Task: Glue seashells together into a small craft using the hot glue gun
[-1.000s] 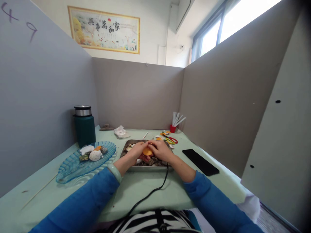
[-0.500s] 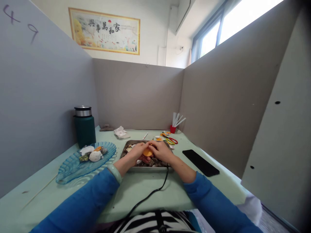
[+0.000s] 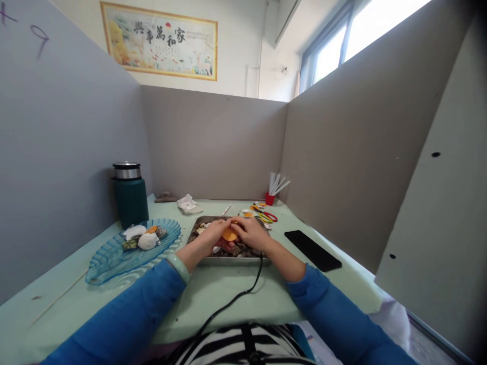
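Observation:
Both hands meet over a metal tray (image 3: 228, 261) that holds stones and shells. An orange shell (image 3: 230, 233) shows between them. My left hand (image 3: 215, 235) has its fingers wrapped round the shell from the left, with some fingertips below it. From the right, my right hand (image 3: 249, 233) closes on the same shell, its fingers bent over the upper side. Where the fingers overlap, part of the shell is hidden.
On the left, a blue scalloped plate (image 3: 110, 258) bears several shells, with a green bottle (image 3: 130, 197) behind it. A black phone (image 3: 312, 250) lies right. Scissors (image 3: 268, 216), a red cup (image 3: 270, 198) of white strips and crumpled tissue (image 3: 187, 204) are behind the tray. A black cable (image 3: 228, 304) crosses the front.
The whole view has shifted slightly, so the things appear a little higher in the frame. Both hands stay on the orange shell, with hardly any movement against the tray.

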The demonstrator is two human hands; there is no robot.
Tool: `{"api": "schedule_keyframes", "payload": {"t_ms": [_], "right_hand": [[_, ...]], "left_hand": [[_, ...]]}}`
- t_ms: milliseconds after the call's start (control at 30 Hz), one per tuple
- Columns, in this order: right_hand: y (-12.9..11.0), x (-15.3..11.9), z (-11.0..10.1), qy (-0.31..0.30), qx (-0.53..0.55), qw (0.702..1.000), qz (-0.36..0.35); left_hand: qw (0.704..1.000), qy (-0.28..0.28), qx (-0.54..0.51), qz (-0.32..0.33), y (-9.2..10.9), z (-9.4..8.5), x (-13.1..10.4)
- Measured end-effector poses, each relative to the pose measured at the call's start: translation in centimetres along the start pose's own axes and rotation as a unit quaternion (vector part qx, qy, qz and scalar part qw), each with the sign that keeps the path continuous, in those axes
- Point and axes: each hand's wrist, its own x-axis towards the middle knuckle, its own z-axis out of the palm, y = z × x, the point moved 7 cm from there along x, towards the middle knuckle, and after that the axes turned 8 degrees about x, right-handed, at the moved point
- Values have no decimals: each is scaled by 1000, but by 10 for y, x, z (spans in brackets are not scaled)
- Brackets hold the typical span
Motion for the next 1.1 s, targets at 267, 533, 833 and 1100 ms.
{"api": "schedule_keyframes", "payload": {"t_ms": [267, 533, 833, 1100], "right_hand": [[6, 1, 0, 20, -9, 1000, 18], [0, 1, -1, 8, -10, 1000, 8], [1, 1, -3, 25, 6, 1000, -1], [5, 1, -1, 18, 5, 1000, 10]], "left_hand": [[1000, 10, -8, -1, 6, 1, -3], [998, 47, 27, -20, 4, -2, -6], [1000, 21, 13, -18, 4, 1, -4], [998, 38, 39, -22, 3, -2, -4]]}}
